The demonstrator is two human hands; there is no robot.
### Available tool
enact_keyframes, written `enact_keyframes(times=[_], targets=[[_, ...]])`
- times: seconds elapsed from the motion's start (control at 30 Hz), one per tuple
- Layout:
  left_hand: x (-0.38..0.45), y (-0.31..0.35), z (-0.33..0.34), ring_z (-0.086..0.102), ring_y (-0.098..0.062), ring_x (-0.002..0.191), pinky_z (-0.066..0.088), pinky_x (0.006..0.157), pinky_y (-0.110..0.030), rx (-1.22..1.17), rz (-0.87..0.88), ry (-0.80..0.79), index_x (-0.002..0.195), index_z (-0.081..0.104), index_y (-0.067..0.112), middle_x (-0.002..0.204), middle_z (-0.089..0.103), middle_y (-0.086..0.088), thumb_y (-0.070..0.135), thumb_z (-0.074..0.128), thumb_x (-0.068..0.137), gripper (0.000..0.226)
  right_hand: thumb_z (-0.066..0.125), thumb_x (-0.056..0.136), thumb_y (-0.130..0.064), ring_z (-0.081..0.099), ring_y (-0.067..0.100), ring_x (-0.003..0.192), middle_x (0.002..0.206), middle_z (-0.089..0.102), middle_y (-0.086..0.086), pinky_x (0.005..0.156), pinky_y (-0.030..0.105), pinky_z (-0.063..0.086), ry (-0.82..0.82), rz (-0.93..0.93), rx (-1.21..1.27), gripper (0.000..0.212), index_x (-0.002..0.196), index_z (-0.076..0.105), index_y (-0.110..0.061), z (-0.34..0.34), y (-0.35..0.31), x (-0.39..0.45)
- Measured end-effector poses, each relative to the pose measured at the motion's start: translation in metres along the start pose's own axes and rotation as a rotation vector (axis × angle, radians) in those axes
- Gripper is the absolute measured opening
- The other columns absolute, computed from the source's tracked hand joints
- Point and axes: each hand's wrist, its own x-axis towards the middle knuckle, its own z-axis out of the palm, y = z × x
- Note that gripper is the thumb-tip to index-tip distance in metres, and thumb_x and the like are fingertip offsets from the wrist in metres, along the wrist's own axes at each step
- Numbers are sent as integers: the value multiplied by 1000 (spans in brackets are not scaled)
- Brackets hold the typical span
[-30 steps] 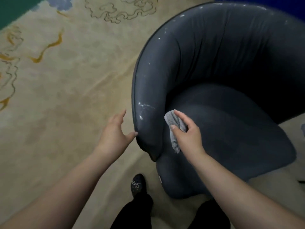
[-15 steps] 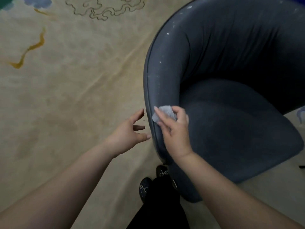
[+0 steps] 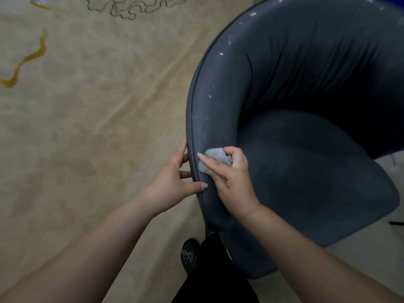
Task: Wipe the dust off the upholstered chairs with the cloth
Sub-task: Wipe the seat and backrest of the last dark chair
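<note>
A dark grey upholstered tub chair (image 3: 306, 138) fills the right half of the head view, with white dust specks along the top of its left arm. My right hand (image 3: 231, 180) grips a small crumpled grey cloth (image 3: 215, 159) and presses it onto the top of that arm near its front end. My left hand (image 3: 175, 182) touches the outer side of the same arm, fingers spread along the piped edge and thumb lying on top. Part of the cloth is hidden under my right fingers.
A beige carpet (image 3: 87, 127) with gold and dark line patterns covers the floor to the left. My black shoe (image 3: 189, 254) and dark trouser leg stand at the chair's front corner. Pale floor (image 3: 371, 248) shows at the lower right.
My right hand brought the cloth from the arm's inner side up onto its top. My left hand moved in from the air and now touches the arm's outer side.
</note>
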Motion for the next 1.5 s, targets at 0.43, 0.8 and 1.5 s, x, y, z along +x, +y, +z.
enact_keyframes(times=[0.43, 0.8, 1.5], targets=[[43, 15, -14, 62, -8, 108, 55, 83, -29, -121, 42, 195, 149, 17, 37, 137, 45, 17, 3, 72, 81, 94, 68, 84, -10, 42, 26, 103, 112, 47, 8, 99, 16, 32, -70, -115, -48, 36, 114, 69, -29, -7, 9, 77], [70, 37, -35, 68, -12, 95, 58, 77, -34, -3, 32, 91, 147, 19, 45, 135, 48, 13, 7, 76, 78, 97, 65, 86, -26, 44, 31, 104, 115, 53, 8, 92, 42, 38, -16, -123, -252, 26, 109, 70, -37, -10, -1, 202], [201, 102, -93, 64, 1, 93, 58, 72, -27, 329, 167, -299, 146, 23, 33, 119, 55, 15, 22, 87, 63, 106, 66, 86, -30, 39, 20, 102, 116, 48, 9, 97, 28, 37, 291, 221, -285, 24, 109, 71, -33, -8, 9, 258]])
